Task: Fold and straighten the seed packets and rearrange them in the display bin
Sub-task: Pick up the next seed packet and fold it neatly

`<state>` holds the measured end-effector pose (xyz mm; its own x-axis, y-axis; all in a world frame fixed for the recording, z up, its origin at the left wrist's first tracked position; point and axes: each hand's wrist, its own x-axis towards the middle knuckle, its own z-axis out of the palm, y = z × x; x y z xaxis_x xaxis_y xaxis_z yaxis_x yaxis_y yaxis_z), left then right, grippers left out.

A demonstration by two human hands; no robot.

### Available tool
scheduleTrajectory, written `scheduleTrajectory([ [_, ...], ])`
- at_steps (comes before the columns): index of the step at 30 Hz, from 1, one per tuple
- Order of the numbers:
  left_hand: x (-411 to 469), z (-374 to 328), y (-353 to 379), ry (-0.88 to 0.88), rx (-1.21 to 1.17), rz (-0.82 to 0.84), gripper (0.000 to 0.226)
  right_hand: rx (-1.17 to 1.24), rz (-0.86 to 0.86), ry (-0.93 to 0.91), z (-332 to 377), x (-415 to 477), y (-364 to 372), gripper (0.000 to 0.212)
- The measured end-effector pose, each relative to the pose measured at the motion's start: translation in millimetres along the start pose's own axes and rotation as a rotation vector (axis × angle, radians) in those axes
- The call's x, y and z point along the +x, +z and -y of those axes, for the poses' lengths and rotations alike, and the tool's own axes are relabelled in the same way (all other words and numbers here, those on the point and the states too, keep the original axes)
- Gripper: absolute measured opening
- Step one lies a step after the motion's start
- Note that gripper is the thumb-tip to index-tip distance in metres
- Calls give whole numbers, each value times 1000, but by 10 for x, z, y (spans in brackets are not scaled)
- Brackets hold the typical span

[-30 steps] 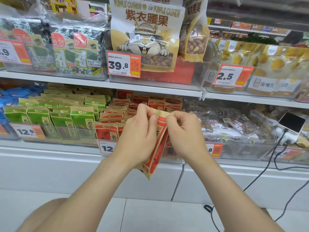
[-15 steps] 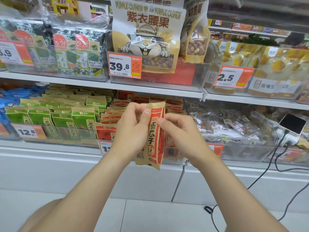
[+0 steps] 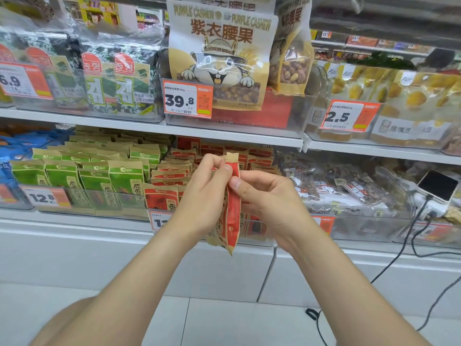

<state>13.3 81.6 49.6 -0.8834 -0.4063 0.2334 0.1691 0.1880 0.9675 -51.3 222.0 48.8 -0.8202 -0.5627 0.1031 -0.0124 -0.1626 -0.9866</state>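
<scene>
One red packet [image 3: 233, 208] (upright) between left grip [image 3: 199, 196], right grip [image 3: 270, 203]

Upper white metal shelf [image 3: 104, 119], left to right:
- green-and-black seaweed packs [image 3: 119, 83]
- tall beige cashew bag with cartoon hamster [image 3: 222, 58], behind orange-and-white price tag "39.8" [image 3: 187, 99]
- yellow transparent snack bags [image 3: 411, 96]

Lower right: white device with black screen [image 3: 437, 186], with black cable [image 3: 399, 248] attached.

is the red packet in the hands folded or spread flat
Looks folded lengthwise: the red packet shows as a narrow strip, pinched between the left hand and right hand.
</scene>
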Motion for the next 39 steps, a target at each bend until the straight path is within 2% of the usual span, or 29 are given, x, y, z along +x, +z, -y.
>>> scheduleTrajectory([
  [6, 31, 24, -10, -38, 0, 10, 21, -1, -89, 29, -15, 6, 16, 14],
  [10, 40, 37, 4, -15, 0, 2, 21, 8, -81, 10, -10, 15, -6, 15],
  [15, 47, 34, 12, -6, -33, -69, 26, -133, 55, 47, 48, 26, -60, 22],
  [20, 76, 12, 1, -1, -220, -144, 21, -253, 200, 166, 81, -17, -85, 30],
  [23, 87, 10, -2, 4, -230, -128, 23, -255, 133, 121, 73, -17, -58, 29],
  [27, 74, 38, -20, -9, -60, -60, 33, -206, -37, 64, 61, 9, -25, 31],
  [33, 12, -20, -18, 25, 22, 9, 42, -161, -114, 38, 60, -3, 21, 42],
  [39, 16, 55, -11, 96, 74, 127, 33, -146, -199, 24, 45, 23, -17, 58],
])
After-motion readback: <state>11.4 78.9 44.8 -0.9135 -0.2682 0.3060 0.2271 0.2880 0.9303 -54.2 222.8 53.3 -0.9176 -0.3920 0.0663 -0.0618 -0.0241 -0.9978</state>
